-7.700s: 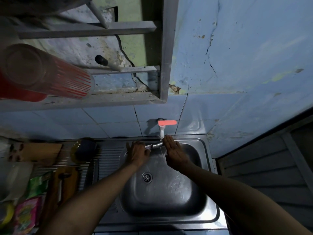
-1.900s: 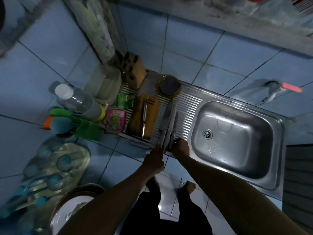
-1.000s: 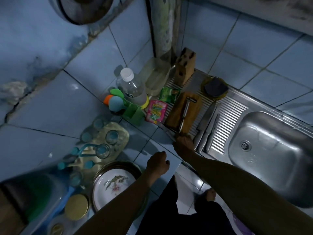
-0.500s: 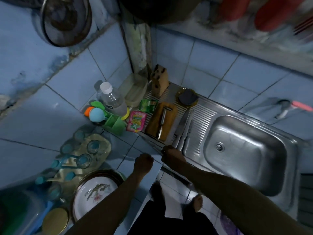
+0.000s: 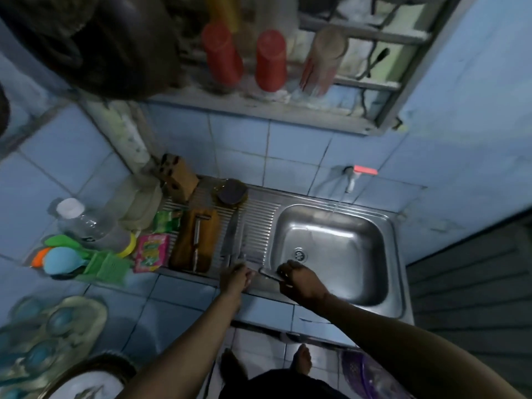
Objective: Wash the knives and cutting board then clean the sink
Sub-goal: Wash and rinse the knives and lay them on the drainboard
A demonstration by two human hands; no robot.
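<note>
Two steel knives (image 5: 233, 240) lie side by side on the ribbed drainboard (image 5: 259, 217), left of the sink basin (image 5: 339, 272). My left hand (image 5: 234, 279) lies over their handle ends; whether it grips them is unclear. My right hand (image 5: 299, 280) holds another steel knife (image 5: 269, 273) at the basin's front left rim, its free end pointing left. The wooden cutting board (image 5: 184, 246) lies further left with a steel utensil (image 5: 197, 234) on top. A thin stream of water falls from the tap (image 5: 363, 171) into the basin.
A knife block (image 5: 178, 180), a dish with a dark sponge (image 5: 232, 192), sachets (image 5: 151, 251), a bottle (image 5: 86, 223) and a green holder (image 5: 108, 266) crowd the counter's left. Red cups (image 5: 270, 59) hang on the wall shelf. Glasses on a tray (image 5: 54, 326) stand at lower left.
The view swung back towards the sink. My right hand moved right to the basin rim and now holds a knife. My left hand rose from below the counter edge onto the knife handles.
</note>
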